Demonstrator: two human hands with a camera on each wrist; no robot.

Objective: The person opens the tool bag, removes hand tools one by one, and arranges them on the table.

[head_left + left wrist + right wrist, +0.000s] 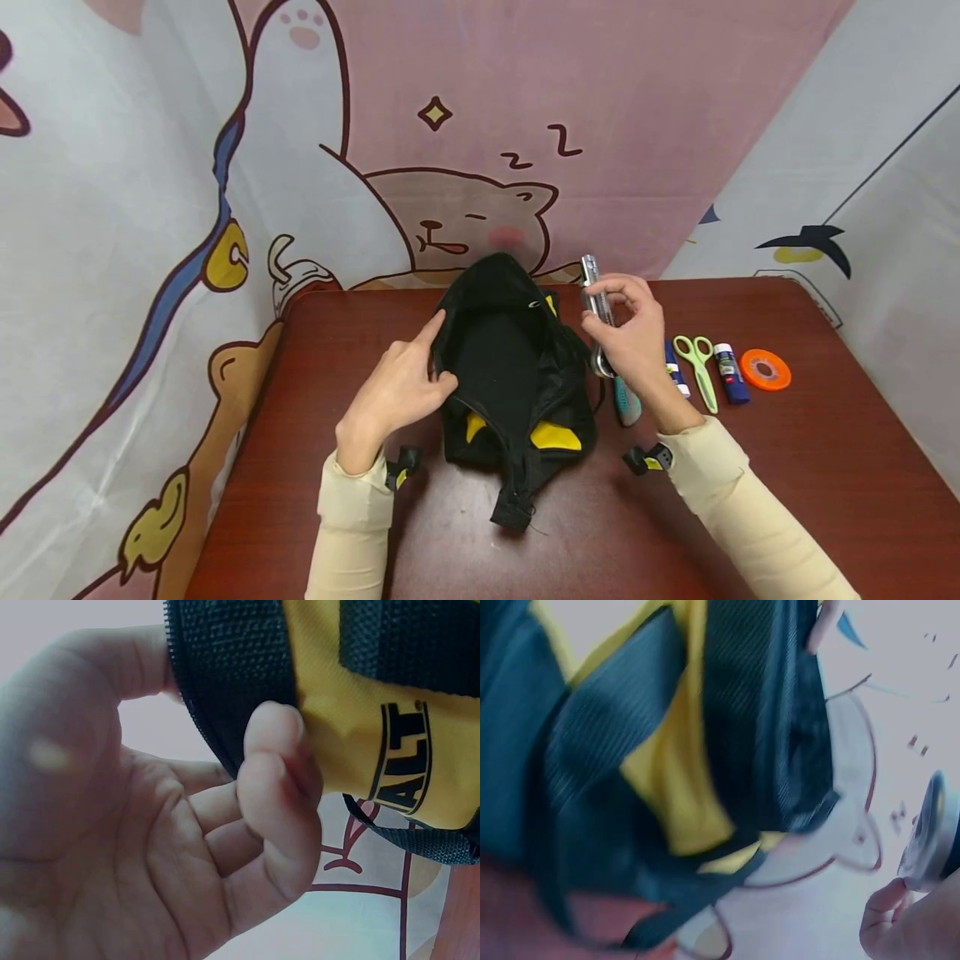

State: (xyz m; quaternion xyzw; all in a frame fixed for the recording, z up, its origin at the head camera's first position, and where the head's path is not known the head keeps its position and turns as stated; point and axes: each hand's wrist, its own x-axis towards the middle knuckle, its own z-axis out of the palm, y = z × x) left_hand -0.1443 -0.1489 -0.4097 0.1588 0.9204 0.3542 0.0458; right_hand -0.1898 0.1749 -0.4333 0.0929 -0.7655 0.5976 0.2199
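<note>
A black and yellow fabric bag (468, 446) stands on the table with its zipped mouth open and its dark inside showing. At its left edge my left hand (393, 387) pinches the rim; the left wrist view shows fingertips against the zip band (232, 667) and yellow side. To the right of the opening, my right hand (630, 329) holds a shiny silver, elongated object (598, 312) upright, apart from the bag. Its exact kind is unclear; only a rounded silver end (926, 844) shows in the right wrist view.
Right of the bag lie a teal-handled item (628, 406), a blue-and-white item (677, 379) partly behind my wrist, light green scissors (702, 371), a blue glue stick (731, 375) and an orange ring-shaped roll (776, 371). A printed cloth (637, 125) hangs behind the table.
</note>
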